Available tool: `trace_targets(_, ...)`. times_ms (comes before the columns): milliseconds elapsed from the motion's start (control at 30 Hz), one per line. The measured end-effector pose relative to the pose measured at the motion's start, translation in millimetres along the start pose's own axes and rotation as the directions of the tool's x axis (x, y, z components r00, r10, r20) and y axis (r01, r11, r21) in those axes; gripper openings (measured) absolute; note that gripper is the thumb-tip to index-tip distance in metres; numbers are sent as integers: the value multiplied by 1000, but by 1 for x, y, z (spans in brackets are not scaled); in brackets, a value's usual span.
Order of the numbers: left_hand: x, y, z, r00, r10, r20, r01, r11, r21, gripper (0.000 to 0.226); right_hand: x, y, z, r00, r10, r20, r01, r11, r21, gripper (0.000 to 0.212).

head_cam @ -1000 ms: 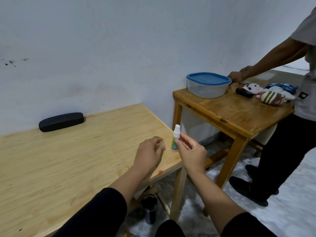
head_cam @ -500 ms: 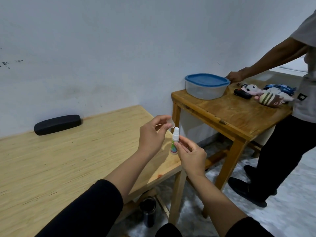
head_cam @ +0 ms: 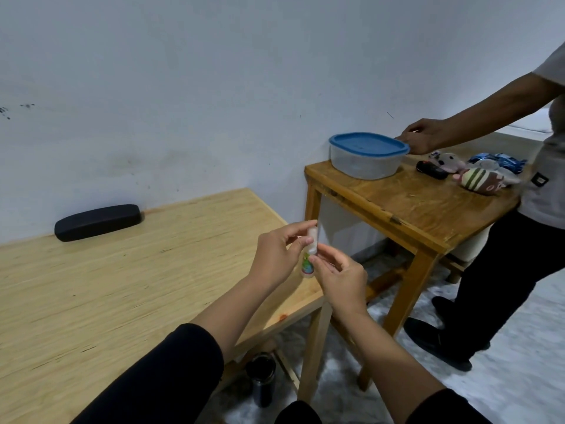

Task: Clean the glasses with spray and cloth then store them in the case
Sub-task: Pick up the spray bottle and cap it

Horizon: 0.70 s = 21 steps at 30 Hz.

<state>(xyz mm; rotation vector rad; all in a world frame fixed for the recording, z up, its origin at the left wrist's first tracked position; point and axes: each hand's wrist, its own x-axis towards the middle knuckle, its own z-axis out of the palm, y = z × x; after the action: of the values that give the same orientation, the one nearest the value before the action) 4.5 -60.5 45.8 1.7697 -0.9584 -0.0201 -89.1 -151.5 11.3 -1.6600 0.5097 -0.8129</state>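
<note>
spray bottle (head_cam: 307,262) upright, body pinched by right hand (head_cam: 339,278), left hand (head_cam: 276,254) gripping its cap.

Single head view, angled down, close over table (head_cam: 122,286)

light table (head_cam: 122,286) lies bare (only the case (head_cam: 97,222) by the wall).

Blue-lidded tub (head_cam: 365,162) on side table (head_cam: 428,209); toys (head_cam: 477,179) beside it.
</note>
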Motion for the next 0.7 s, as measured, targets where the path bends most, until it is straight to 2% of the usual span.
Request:
trace_targets(200,-21,-10,4,994,-51,-94,43,995,-95,49,7,-8,-12,993,-66,99,73,995,-68,45)
trace_targets(367,-16,-3,9,999,28,-44,-32,997,-72,49,10,-12,-10,982,-83,172,103,988,-111,51)
trace_targets(567,-22,-9,9,997,-58,-46,54,994,-92,56,11,-11,-9,977,-124,175,145,983,-113,63)
trace_targets(700,-26,-15,8,997,-68,-38,65,994,-92,59,13,-11,-9,964,-183,192,221,954,-203,61)
